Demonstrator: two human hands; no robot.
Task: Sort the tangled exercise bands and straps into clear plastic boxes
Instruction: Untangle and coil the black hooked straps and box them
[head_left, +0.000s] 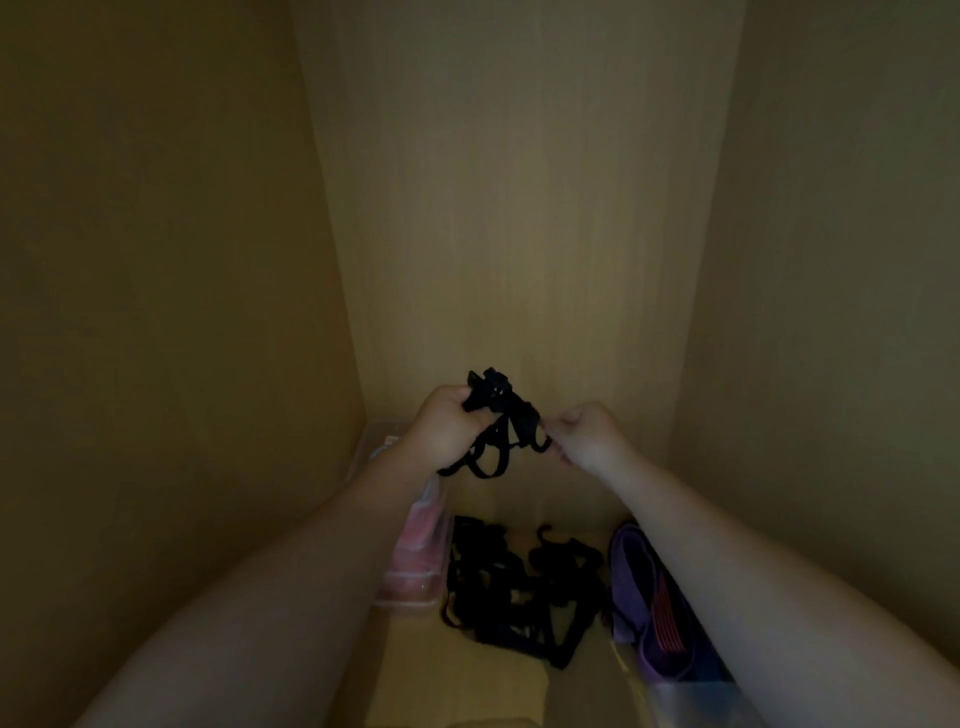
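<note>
Black strap (501, 426) bunched between hands; left hand (449, 428) fingers curled round it, right hand (584, 434) pinching end.

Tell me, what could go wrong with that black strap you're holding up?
1. The left hand and the right hand both grip the black strap, and its loops hang tangled. Pulling them apart might tighten a knot.
2. It hangs above the pile of black straps. If it slips, it could tangle with them.
3. The light is dim, so black pieces are hard to tell apart.
</note>
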